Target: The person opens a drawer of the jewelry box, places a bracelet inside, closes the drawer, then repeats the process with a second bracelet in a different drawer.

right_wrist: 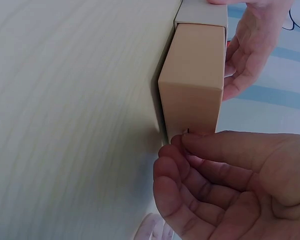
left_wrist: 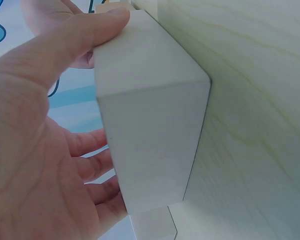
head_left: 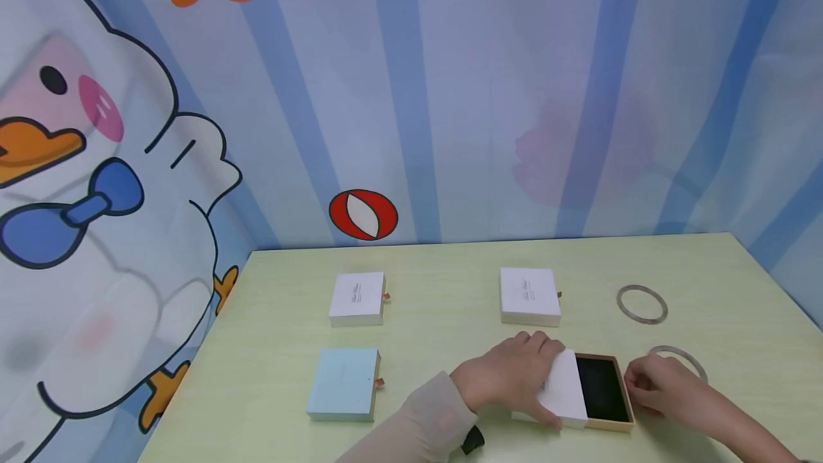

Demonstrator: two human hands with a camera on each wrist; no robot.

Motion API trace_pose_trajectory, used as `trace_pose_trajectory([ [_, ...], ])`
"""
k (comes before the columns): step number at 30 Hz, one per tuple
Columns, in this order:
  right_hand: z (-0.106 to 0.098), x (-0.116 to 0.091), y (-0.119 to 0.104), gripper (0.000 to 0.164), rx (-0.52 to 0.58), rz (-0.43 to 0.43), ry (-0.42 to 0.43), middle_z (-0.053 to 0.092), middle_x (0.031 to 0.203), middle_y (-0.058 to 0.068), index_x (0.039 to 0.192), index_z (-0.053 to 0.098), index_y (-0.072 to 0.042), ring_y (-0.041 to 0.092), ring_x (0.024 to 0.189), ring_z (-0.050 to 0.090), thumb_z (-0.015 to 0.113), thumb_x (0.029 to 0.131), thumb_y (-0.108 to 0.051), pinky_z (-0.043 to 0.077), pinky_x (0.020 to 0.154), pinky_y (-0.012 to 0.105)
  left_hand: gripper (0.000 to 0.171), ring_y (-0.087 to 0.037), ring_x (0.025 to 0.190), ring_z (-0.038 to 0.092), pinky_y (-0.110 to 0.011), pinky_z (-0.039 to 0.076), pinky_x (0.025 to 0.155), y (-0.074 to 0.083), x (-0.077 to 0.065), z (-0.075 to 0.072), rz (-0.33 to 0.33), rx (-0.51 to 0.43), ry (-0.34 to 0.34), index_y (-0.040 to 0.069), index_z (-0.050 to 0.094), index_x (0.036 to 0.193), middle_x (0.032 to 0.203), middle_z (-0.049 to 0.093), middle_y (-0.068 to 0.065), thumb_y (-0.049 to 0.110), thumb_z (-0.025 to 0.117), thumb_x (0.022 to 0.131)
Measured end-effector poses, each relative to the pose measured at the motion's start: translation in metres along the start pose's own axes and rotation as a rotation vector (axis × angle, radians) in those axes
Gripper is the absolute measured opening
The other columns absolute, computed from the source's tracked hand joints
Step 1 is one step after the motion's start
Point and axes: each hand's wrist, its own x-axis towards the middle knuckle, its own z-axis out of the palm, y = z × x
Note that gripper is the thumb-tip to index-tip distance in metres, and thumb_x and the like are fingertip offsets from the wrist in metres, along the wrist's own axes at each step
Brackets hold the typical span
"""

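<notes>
A white drawer box stands half open at the front right of the table. My left hand grips its white sleeve, thumb on the near side and fingers over the far side. The tan inner drawer sticks out to the right, with a black lining inside. At the drawer's right end, my right hand pinches the small pull tab between thumb and forefinger, mostly hidden by the fingertips. Behind the right hand lies a grey bangle, partly covered by it.
Another grey bangle lies farther back. Two closed white boxes with brown ribbon tabs stand at the back, one being the right-hand white box. A light blue box sits at front left. A patterned cloth hangs behind the table.
</notes>
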Motion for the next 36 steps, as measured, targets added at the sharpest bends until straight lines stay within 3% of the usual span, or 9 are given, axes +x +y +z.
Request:
trace_pose_trajectory([
  [14, 0.0006, -0.0011, -0.0005, 0.020, -0.009, 0.095, 0.001, 0.047, 0.058, -0.004, 0.077, 0.058, -0.008, 0.008, 0.052, 0.044, 0.062, 0.090, 0.005, 0.039, 0.050, 0.023, 0.102, -0.006, 0.108, 0.044, -0.017, 0.037, 0.093, 0.0024, 0.0005, 0.0019, -0.013, 0.017, 0.007, 0.014, 0.037, 0.149, 0.134, 0.047, 0.006, 0.070, 0.075, 0.072],
  [24, 0.0008, -0.0057, 0.0050, 0.022, -0.019, 0.006, 0.013, 0.045, 0.057, -0.008, 0.074, 0.057, -0.010, 0.003, 0.050, 0.042, 0.062, 0.088, 0.006, 0.038, 0.049, 0.022, 0.102, -0.006, 0.108, 0.044, -0.017, 0.037, 0.093, 0.0028, -0.0007, 0.0018, -0.015, -0.003, 0.001, 0.014, 0.037, 0.149, 0.135, 0.047, 0.006, 0.070, 0.075, 0.073],
  [32, -0.0021, -0.0044, 0.0050, 0.021, -0.004, 0.050, -0.001, 0.046, 0.060, -0.005, 0.076, 0.058, -0.008, 0.005, 0.051, 0.043, 0.061, 0.090, 0.006, 0.039, 0.049, 0.023, 0.102, -0.006, 0.107, 0.044, -0.018, 0.037, 0.093, 0.0020, -0.0012, 0.0007, -0.022, -0.011, 0.001, 0.014, 0.037, 0.149, 0.134, 0.047, 0.006, 0.069, 0.075, 0.073],
  [36, -0.0037, -0.0060, 0.0064, 0.021, -0.003, 0.017, 0.008, 0.046, 0.059, -0.006, 0.075, 0.057, -0.008, 0.003, 0.051, 0.043, 0.061, 0.090, 0.007, 0.040, 0.048, 0.022, 0.103, -0.007, 0.107, 0.044, -0.018, 0.037, 0.094, 0.0016, -0.0011, 0.0009, -0.024, 0.005, 0.011, 0.014, 0.037, 0.149, 0.134, 0.047, 0.005, 0.070, 0.075, 0.072],
])
